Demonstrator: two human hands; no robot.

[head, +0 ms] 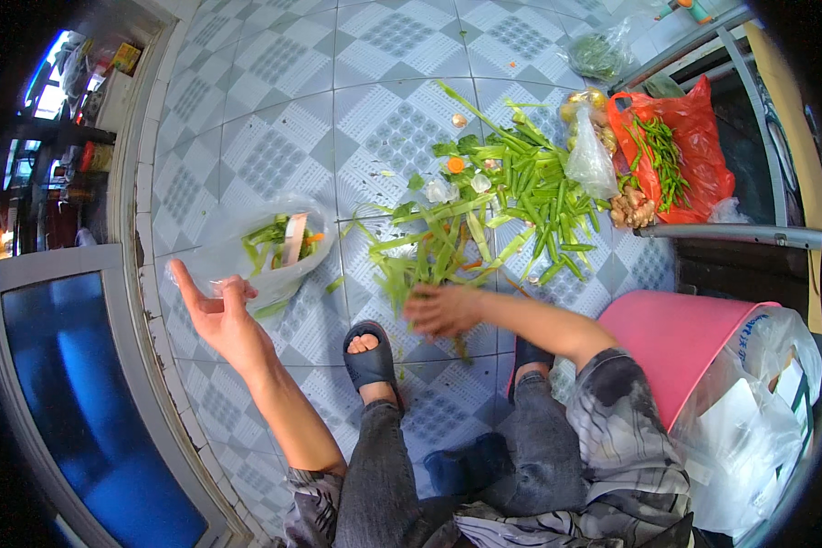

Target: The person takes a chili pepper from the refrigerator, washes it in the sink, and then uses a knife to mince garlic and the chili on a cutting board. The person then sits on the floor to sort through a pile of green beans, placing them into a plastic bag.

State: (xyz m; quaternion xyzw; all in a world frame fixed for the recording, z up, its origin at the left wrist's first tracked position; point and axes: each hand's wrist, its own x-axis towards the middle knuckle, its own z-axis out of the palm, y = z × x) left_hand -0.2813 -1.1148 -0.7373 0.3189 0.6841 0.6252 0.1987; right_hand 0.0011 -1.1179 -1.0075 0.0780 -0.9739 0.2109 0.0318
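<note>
On the left, my left hand (222,308) holds the rim of a clear plastic bag (315,212), its index finger stretched out. Inside the bag lie green scraps, an orange piece and a pale strip (294,240). My right hand (444,312), blurred, is at the near edge of a heap of green stalks and peelings (425,257) on the tiled floor; whether its fingers grip any is unclear. Green pods (558,205) lie at the heap's right side, with an orange round slice (455,164) at its far left.
Right of the heap are ginger root (631,207), a red plastic bag (716,164) with green chillies (664,164), and a knotted clear bag (589,161). A tipped pink bin (671,342) with plastic bags lies near my right arm. A door frame (120,274) runs along the left.
</note>
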